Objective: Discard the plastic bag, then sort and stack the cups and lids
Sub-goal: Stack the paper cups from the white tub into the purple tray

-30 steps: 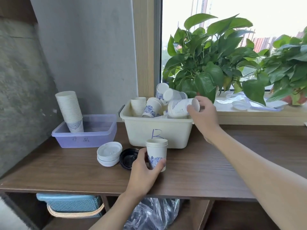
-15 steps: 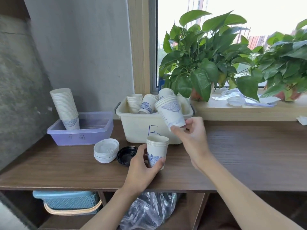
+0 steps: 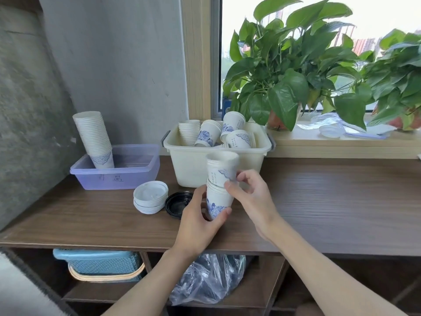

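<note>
Clasping the lower cups (image 3: pixel 218 198) with your left grip (image 3: pixel 198 226), you pinch the upper cups (image 3: pixel 219 168) with your right grip (image 3: pixel 250 197).

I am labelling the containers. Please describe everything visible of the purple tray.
The purple tray looks like see-through plastic: shallow, rectangular, rimmed, with dark handwriting on its front wall. It sits level at the left rear of the table, near the grey wall. A tall, leaning stack of paper cups stands in its left end.

Matt paper cups (image 3: pixel 219 176); grained wood table (image 3: pixel 330 201); glossy translucent plastic bin (image 3: pixel 118 172).
</note>
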`<state>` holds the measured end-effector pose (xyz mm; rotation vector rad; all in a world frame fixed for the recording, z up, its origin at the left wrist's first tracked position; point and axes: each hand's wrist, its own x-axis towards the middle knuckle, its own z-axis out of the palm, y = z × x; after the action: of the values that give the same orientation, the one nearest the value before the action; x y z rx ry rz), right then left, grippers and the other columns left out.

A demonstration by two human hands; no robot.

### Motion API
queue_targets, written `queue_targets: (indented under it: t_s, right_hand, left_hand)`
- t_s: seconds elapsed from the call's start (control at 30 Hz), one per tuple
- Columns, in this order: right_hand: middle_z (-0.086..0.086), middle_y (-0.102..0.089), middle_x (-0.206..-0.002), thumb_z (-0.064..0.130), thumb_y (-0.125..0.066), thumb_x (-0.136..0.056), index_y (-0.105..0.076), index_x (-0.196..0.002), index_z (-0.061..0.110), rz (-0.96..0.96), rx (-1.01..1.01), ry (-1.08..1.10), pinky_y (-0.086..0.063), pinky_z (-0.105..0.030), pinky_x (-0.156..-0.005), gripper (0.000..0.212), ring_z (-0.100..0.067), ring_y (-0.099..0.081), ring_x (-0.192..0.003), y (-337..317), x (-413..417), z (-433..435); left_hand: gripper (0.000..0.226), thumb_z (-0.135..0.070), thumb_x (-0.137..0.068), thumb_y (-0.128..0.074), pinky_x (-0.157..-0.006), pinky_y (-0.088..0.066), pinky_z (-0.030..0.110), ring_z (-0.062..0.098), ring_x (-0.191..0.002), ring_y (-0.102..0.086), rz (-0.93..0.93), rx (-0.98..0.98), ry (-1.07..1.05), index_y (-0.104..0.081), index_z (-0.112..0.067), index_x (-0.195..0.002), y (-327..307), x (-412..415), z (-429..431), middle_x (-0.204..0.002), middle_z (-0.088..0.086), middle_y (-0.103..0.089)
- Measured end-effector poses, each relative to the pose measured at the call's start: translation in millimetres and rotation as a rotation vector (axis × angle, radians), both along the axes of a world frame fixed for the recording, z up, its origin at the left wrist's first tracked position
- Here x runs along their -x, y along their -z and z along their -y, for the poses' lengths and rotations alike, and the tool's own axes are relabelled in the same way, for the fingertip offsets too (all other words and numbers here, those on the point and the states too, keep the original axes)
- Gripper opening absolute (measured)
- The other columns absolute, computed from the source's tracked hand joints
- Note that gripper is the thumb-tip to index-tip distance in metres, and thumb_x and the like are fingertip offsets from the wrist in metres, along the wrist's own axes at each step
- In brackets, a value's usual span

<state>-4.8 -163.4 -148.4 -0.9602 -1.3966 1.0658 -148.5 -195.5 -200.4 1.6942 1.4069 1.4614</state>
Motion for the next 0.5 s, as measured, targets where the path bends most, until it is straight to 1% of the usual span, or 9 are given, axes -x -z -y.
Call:
queue_targets:
  t_s: [0.07, 0.1, 0.17, 0.2, 0.23, 0.27, 0.33, 0.43, 0.5]
  right_hand:
    - [0.000, -0.062, -0.106, 0.032, -0.077, -0.070, -0.053, -0.092, 0.026, -0.004, -0.025, 0.024, -0.045, -0.052, -0.096, 0.033, -0.018, -0.060, -0.103, -3.1, 0.0, -2.1]
    - [-0.001, -0.061, -0.111, 0.031, -0.078, -0.071, -0.051, -0.097, 0.035, -0.020, -0.040, 0.021, -0.044, -0.051, -0.098, 0.038, -0.021, -0.059, -0.108, -4.5, -0.4, -3.5]
    - [-0.001, -0.058, -0.120, 0.023, -0.077, -0.077, -0.044, -0.113, 0.044, -0.020, -0.053, -0.012, -0.044, -0.042, -0.100, 0.053, -0.019, -0.056, -0.114, -7.7, -1.8, -5.1]
    - [-0.001, -0.057, -0.123, 0.023, -0.075, -0.081, -0.042, -0.119, 0.045, 0.010, -0.064, -0.025, -0.044, -0.037, -0.101, 0.055, -0.015, -0.055, -0.116, -8.6, -2.7, -5.1]
    - [0.001, -0.057, -0.126, 0.025, -0.072, -0.083, -0.046, -0.121, 0.043, 0.047, -0.079, -0.041, -0.043, -0.036, -0.102, 0.049, -0.012, -0.054, -0.118, -8.7, -2.7, -5.6]
    - [0.004, -0.057, -0.127, 0.027, -0.068, -0.086, -0.053, -0.118, 0.039, 0.098, -0.099, -0.052, -0.042, -0.038, -0.104, 0.037, -0.009, -0.053, -0.119, -8.1, -2.1, -5.9]
    - [0.012, -0.057, -0.128, 0.030, -0.063, -0.090, -0.065, -0.104, 0.032, 0.186, -0.124, -0.056, -0.042, -0.041, -0.103, 0.014, -0.004, -0.053, -0.118, -4.0, 0.6, -6.2]
    - [0.016, -0.056, -0.127, 0.031, -0.062, -0.090, -0.066, -0.104, 0.025, 0.221, -0.111, -0.051, -0.045, -0.040, -0.100, 0.016, -0.004, -0.056, -0.110, -1.0, 2.1, -6.9]
    - [0.016, -0.057, -0.126, 0.034, -0.061, -0.090, -0.063, -0.109, 0.026, 0.286, -0.121, -0.078, -0.045, -0.038, -0.100, 0.020, -0.006, -0.057, -0.109, -6.1, -0.6, -10.0]
  left_hand:
    - [0.060, -0.035, -0.080, -0.079, -0.088, -0.054, 0.032, 0.004, -0.101, -0.065, -0.006, -0.002, -0.005, -0.048, -0.032, -0.131, 0.3, 0.5, -0.2, -0.112, -0.027, -0.064]
    - [0.060, -0.036, -0.080, -0.079, -0.087, -0.054, 0.032, 0.005, -0.100, -0.065, -0.007, -0.002, -0.008, -0.048, -0.032, -0.131, 0.5, 0.5, -0.3, -0.112, -0.027, -0.064]
    - [0.060, -0.036, -0.080, -0.079, -0.087, -0.054, 0.033, 0.005, -0.100, -0.065, -0.005, 0.001, -0.009, -0.047, -0.033, -0.131, 0.2, 0.0, 0.0, -0.112, -0.027, -0.064]
    - [0.061, -0.037, -0.080, -0.079, -0.087, -0.054, 0.034, 0.006, -0.100, -0.065, -0.003, 0.004, -0.007, -0.047, -0.033, -0.131, 0.1, -0.1, -0.1, -0.112, -0.026, -0.064]
    - [0.062, -0.038, -0.079, -0.079, -0.088, -0.054, 0.034, 0.006, -0.101, -0.065, -0.002, 0.006, -0.006, -0.047, -0.032, -0.132, 0.5, -0.2, -0.4, -0.113, -0.025, -0.064]
    - [0.062, -0.038, -0.079, -0.079, -0.088, -0.054, 0.035, 0.007, -0.101, -0.065, -0.002, 0.007, -0.005, -0.047, -0.031, -0.132, 0.9, -0.1, -0.6, -0.112, -0.025, -0.064]
    - [0.061, -0.036, -0.079, -0.079, -0.086, -0.054, 0.035, 0.007, -0.099, -0.066, -0.003, 0.005, -0.005, -0.048, -0.029, -0.131, 1.2, 0.0, -0.8, -0.110, -0.022, -0.066]
    - [0.058, -0.034, -0.079, -0.079, -0.085, -0.054, 0.032, 0.007, -0.097, -0.066, -0.001, 0.000, -0.008, -0.049, -0.031, -0.129, 1.2, 0.5, -0.7, -0.110, -0.020, -0.067]
    - [0.057, -0.034, -0.080, -0.079, -0.084, -0.053, 0.028, 0.007, -0.096, -0.066, 0.010, 0.003, -0.013, -0.049, -0.033, -0.128, 1.2, 0.5, -0.5, -0.110, -0.022, -0.066]
